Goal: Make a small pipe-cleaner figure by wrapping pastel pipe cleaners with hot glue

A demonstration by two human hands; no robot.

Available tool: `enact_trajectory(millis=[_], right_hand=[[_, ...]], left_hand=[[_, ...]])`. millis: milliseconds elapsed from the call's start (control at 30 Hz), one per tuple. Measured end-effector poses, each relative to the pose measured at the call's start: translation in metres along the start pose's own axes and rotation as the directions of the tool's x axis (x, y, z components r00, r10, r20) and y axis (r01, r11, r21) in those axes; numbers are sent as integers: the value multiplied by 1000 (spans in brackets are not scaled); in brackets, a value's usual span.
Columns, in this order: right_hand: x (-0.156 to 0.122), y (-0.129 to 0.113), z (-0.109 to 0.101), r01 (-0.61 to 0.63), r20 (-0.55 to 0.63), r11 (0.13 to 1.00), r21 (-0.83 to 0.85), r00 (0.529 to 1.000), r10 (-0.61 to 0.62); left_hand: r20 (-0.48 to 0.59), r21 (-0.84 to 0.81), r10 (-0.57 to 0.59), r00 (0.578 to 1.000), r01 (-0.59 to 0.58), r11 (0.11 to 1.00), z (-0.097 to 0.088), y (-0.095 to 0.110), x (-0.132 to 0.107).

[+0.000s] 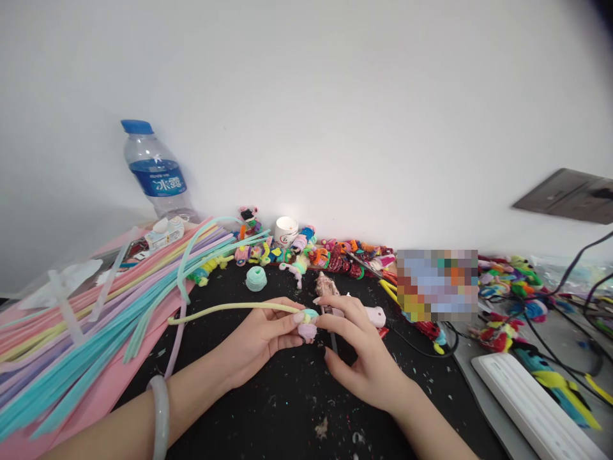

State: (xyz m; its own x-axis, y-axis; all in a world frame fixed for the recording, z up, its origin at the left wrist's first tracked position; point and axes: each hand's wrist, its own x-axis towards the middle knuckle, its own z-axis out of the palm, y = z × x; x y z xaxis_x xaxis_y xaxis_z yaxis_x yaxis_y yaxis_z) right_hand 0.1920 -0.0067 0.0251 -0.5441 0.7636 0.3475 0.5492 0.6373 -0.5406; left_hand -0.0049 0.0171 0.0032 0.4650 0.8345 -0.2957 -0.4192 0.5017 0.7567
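My left hand [261, 338] pinches a small pink and blue fuzzy piece [308, 324] over the black mat [268, 409]. A long yellow pipe cleaner [230, 309] runs from that piece out to the left. My right hand [357, 348] meets it from the right, fingertips closed on the same piece, with a thin dark tool [332, 337] under the fingers. A pale bangle [160, 415] is on my left wrist.
A sheaf of pastel pipe cleaners [81, 319] lies on pink sheets at left. A water bottle [156, 171] stands by the wall. Finished fuzzy figures [330, 255], a white cup [286, 230], a green coil [256, 278], cables and a white keyboard [531, 406] crowd the right.
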Motion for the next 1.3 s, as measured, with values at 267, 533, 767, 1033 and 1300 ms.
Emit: enact_trajectory(millis=[267, 533, 767, 1033, 1300], right_hand=[[-1, 0, -1, 4, 2, 1000, 0, 1000, -4], [-1, 0, 0, 1, 4, 1000, -7, 1000, -1], [0, 1, -1, 2, 7, 1000, -15, 1000, -2], [-1, 0, -1, 1, 9, 1000, -16, 1000, -1], [-2, 0, 0, -3, 11, 1000, -20, 1000, 3]], left_hand=[[-5, -11, -3, 1000, 3, 1000, -1, -1, 0], [-1, -11, -1, 1000, 1, 1000, 0, 0, 1], [-6, 1, -8, 1000, 8, 1000, 0, 1, 0], [-16, 4, -16, 1000, 16, 1000, 1, 1, -1], [-5, -8, -8, 1000, 8, 1000, 1, 1, -1]])
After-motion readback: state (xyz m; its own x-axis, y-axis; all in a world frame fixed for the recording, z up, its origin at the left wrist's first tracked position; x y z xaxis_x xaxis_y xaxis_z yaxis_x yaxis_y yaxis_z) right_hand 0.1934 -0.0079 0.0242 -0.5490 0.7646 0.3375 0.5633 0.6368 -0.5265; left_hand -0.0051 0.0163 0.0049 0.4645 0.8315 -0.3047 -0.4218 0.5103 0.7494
